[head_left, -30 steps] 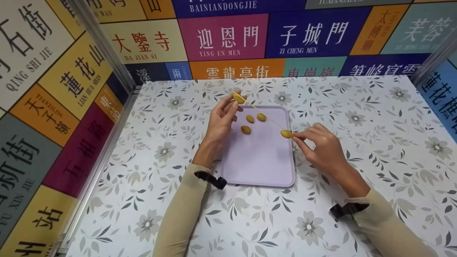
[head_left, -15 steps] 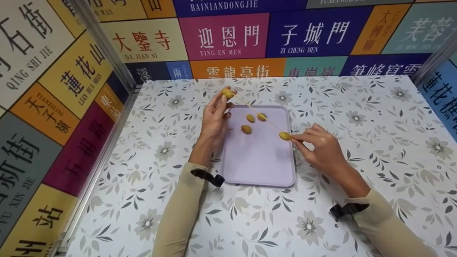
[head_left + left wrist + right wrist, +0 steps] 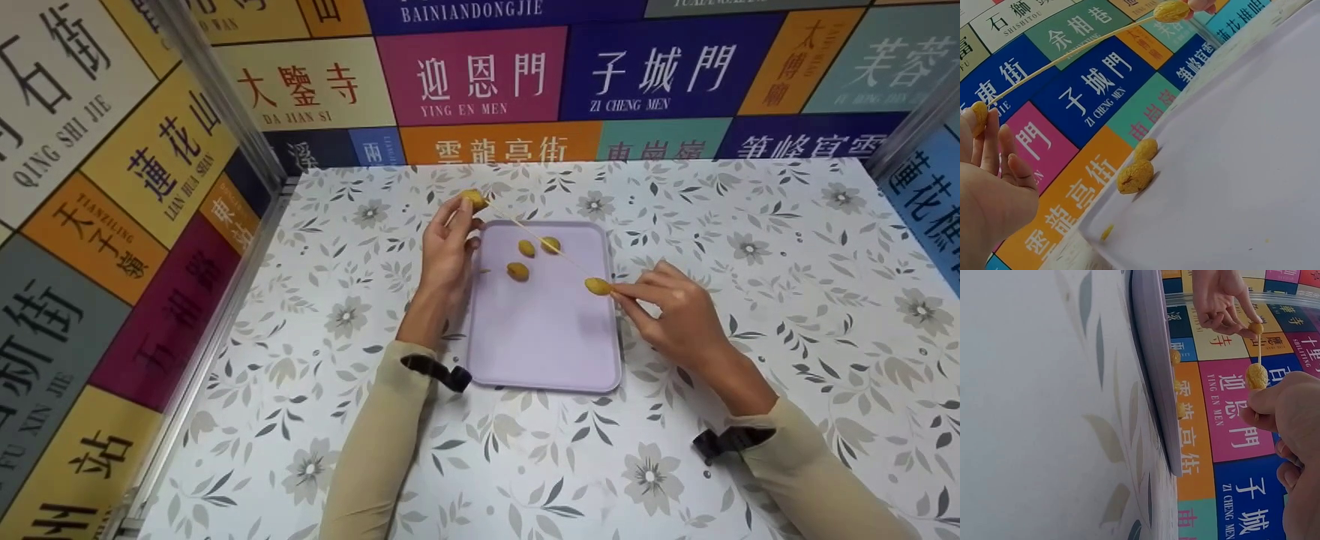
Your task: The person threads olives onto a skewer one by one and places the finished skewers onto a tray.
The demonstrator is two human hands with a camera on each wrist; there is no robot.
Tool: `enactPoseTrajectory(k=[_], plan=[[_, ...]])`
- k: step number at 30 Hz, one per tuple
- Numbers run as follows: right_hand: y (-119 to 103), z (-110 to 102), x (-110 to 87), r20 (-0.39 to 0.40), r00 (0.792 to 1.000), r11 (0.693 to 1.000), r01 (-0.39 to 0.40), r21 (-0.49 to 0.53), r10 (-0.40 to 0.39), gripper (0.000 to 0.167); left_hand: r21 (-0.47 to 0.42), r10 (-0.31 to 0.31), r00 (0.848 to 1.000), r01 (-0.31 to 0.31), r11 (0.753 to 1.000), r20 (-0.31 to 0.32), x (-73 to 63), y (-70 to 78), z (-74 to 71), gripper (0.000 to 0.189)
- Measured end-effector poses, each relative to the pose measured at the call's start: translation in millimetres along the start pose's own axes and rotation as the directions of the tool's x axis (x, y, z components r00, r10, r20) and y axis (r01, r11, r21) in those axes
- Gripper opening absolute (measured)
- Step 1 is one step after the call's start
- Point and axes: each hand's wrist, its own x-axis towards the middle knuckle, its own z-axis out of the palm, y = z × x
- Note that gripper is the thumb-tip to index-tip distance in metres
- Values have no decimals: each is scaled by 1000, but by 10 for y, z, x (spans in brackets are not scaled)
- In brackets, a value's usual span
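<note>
My left hand (image 3: 446, 251) pinches a wrinkled, olive-shaped yellow fruit (image 3: 472, 198) between thumb and fingers, raised past the far left corner of the lilac tray (image 3: 544, 337). A thin pale skewer (image 3: 529, 230) slants from that fruit down to my right hand (image 3: 679, 307), which pinches its near end beside the tray's right edge. Just ahead of the right fingertips, a second yellow fruit (image 3: 1256, 376) is threaded on the skewer. In the left wrist view, the skewer's far end meets the left-hand fruit (image 3: 979, 118); its very tip is hidden there.
Three more yellow fruits, one of them a darker fruit (image 3: 517, 271), lie on the tray's far half. A small yellow scrap (image 3: 1107, 232) sits near the tray's edge. Under the tray is a floral tablecloth (image 3: 649, 472); lettered panels (image 3: 472, 79) stand behind and at the sides.
My left hand has moved left with its fruit, then slowed. The skewer end that overlapped this fruit now shows at its right side. My right hand has barely moved.
</note>
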Motion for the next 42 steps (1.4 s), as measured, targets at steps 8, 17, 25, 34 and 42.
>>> enactPoseTrajectory(k=[8, 17, 25, 34, 42], plan=[[7, 21, -6, -13, 1000, 1000, 18, -14, -19, 18, -11, -4, 1000, 4, 1000, -9, 2, -5, -2, 30], [4, 7, -9, 17, 1000, 1000, 3, -13, -2, 15, -9, -15, 1000, 15, 1000, -4, -7, -4, 0, 32], [10, 30, -4, -37, 999, 999, 33, 29, -32, 18, 20, 2, 1000, -1, 1000, -9, -11, -7, -8, 31], [6, 46, -17, -72, 996, 997, 56, 56, -52, 20, 94, -17, 998, 22, 995, -62, -7, -2, -3, 26], [-3, 64, -8, -107, 993, 998, 54, 42, -49, 17, 6, -32, 997, 33, 999, -70, -45, -19, 98, 18]])
